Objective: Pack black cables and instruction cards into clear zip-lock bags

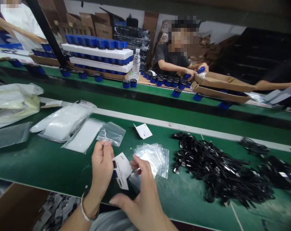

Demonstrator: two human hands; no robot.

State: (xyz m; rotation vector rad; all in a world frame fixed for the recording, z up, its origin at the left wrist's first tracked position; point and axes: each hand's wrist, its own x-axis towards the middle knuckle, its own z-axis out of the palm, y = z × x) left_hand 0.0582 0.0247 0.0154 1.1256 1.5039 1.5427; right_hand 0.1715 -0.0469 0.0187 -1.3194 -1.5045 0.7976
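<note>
My left hand (102, 165) is closed, with thumb and finger pinched at the edge of a small clear plastic bag (114, 133). A white printed leaflet (122, 170) with dark and blue pictures sticks out from the same hand, on its right side. Open, with thumb and fingers apart, my right hand (145, 192) hovers close to the leaflet's right edge. Its fingers overlap a fanned stack of clear zip bags (162, 160) lying on the green bench. Behind that stack a folded white leaflet (143, 131) rests on the bench.
Black cables (208, 163) are heaped on the right. Packs of white bags (68, 120) lie at the left. Across the bench, a person (171, 59) handles blue-and-black jars (168, 81) beside a cardboard box (222, 83). White trays (99, 51) hold more blue jars near a water bottle (136, 64).
</note>
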